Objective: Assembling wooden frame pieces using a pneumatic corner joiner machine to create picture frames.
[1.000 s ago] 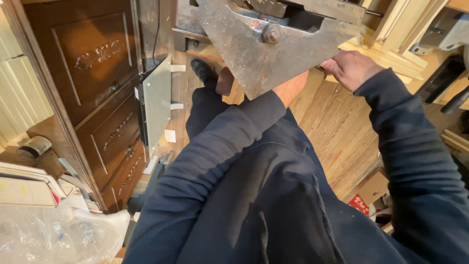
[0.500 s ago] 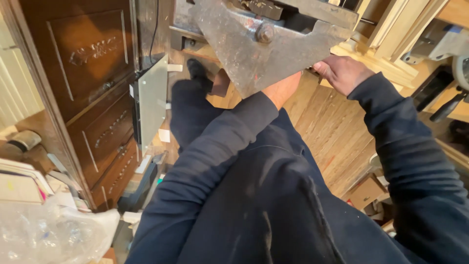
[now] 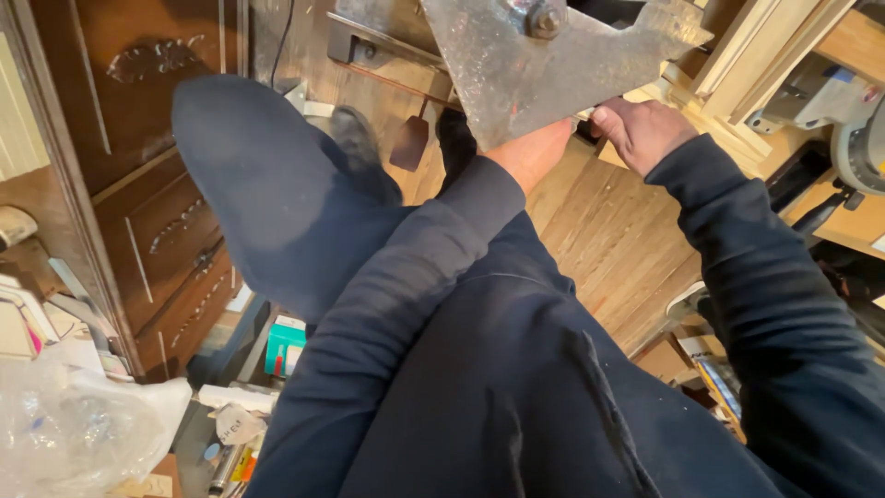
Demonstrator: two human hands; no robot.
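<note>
I look down past my own dark sweatshirt at one worn grey metal plate point(image 3: 535, 69), roughly triangular, with a single bolt head point(image 3: 544, 17) near its top edge; it hangs at the top of the view, above the wooden floor point(image 3: 618, 231) and in front of a dark carved wooden cabinet point(image 3: 138, 120). My left hand point(image 3: 530, 152) reaches up under the plate's lower point, and most of it is hidden behind the metal, so I cannot tell whether its fingers are closed on anything; from the angle of the wrist I judge it is bracing the plate from beneath. My right hand point(image 3: 641, 129) sits at the plate's right edge with its fingers point(image 3: 608, 120) curled in, seemingly gripping that edge or something just behind it, though the contact itself is hidden. Two hands on one plate, one below and one at the side, reads to me as steadying a heavy part against swinging. My raised knee point(image 3: 267, 184) fills the left middle, and one dark shoe point(image 3: 355, 138) shows beyond it. A grey power tool point(image 3: 843, 111) rests on the table at the far right. Lower left I count one crumpled clear plastic bag point(image 3: 74, 433) and one small teal box point(image 3: 286, 343) among loose clutter.
</note>
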